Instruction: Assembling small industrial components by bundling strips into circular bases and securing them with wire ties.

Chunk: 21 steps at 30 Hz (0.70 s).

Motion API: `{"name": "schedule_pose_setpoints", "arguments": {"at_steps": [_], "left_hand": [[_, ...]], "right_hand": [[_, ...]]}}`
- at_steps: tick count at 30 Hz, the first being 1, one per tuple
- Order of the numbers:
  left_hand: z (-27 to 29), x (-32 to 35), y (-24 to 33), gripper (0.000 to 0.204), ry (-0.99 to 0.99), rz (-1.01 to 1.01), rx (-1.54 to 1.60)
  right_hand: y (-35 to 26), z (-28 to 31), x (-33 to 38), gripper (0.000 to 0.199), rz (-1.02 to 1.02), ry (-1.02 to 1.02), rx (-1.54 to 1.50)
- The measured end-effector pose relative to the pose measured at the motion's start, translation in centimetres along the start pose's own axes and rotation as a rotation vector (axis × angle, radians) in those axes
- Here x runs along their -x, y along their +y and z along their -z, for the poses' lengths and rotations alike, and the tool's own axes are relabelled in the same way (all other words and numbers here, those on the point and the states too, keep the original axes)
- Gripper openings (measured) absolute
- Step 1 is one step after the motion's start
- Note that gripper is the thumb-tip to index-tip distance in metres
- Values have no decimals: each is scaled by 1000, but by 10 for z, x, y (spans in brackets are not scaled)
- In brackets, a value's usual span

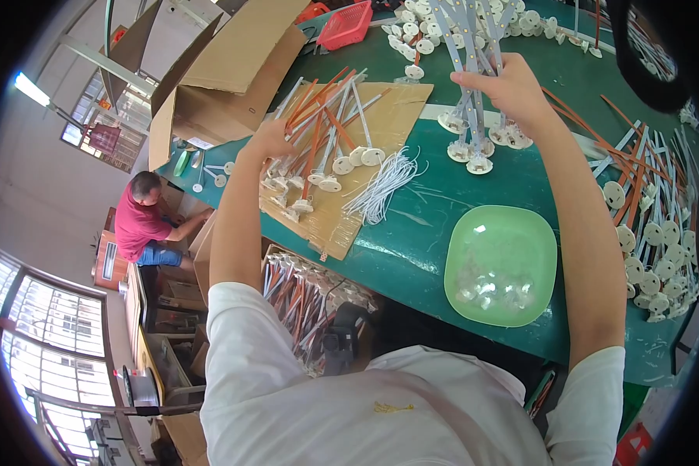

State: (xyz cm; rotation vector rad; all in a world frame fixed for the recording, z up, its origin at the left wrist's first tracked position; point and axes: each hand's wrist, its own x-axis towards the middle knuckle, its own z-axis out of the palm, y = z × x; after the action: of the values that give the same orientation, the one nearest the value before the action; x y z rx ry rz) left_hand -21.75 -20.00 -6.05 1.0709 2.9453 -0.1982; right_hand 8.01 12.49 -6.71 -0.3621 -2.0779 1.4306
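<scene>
Currently, the right hand [514, 87] has its grip wrapped around upright strips [471, 48] over the counter [429, 203]; the left hand [269, 141] is at a pile [372, 157] on cardboard [416, 99], its grip unclear.

A small-parts workshop: green workbench [415, 247], piles of disc-ended strips [654, 233], open cardboard box [233, 70], seated co-worker [142, 221]

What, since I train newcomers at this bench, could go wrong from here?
The right hand grips several disc-ended strips at once, so one might slip out. The left hand is at a pile of crossing strips, where pulling one could drag others along. The green tray of small clear pieces sits near the edge of the table beside the right forearm; a bump might spill them.
</scene>
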Motion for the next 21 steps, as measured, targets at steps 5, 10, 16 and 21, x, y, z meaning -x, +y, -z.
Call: {"name": "schedule_pose_setpoints", "arguments": {"at_steps": [5, 10, 16, 21], "left_hand": [[-1, -7, -27, 27, -73, 71, 73], [8, 2, -16, 22, -142, 88, 25], [16, 5, -29, 17, -207, 102, 113], [28, 10, -4, 22, -167, 209, 65]], "right_hand": [[0, -3, 0, 33, 8, 6, -11], [2, -1, 0, 35, 2, 14, 22], [1, -3, 1, 36, 8, 18, 6], [4, -3, -1, 35, 1, 8, 21]]}}
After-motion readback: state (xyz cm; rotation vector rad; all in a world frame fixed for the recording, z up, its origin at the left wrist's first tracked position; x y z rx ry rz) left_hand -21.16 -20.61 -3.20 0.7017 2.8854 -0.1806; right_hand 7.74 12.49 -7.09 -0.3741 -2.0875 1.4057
